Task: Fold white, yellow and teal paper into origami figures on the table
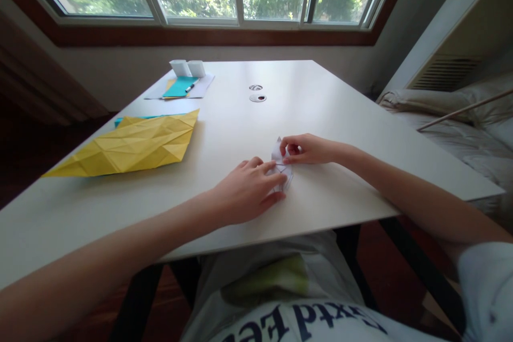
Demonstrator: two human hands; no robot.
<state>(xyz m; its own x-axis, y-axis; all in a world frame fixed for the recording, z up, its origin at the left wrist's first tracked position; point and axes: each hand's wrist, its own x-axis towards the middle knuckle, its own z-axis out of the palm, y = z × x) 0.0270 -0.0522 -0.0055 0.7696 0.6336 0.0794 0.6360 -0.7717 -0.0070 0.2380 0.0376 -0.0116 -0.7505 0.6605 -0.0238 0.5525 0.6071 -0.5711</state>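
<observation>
A small folded piece of white paper [279,150] with crease lines lies near the front edge of the white table [224,112], its pointed tip facing away from me. My left hand [250,189] rests over its left and lower part, fingers spread and pressing on the paper. At the upper right of the paper, my right hand [302,148] has thumb and fingers curled together in a pinch at its edge. Both hands hide part of the paper.
On the left lies a large creased yellow paper shape [136,144], with a teal piece [119,122] partly behind it. Farther back are teal sheets [179,86], a marker [192,85] and two white containers [188,68]. Two round inserts [257,98] sit mid-table.
</observation>
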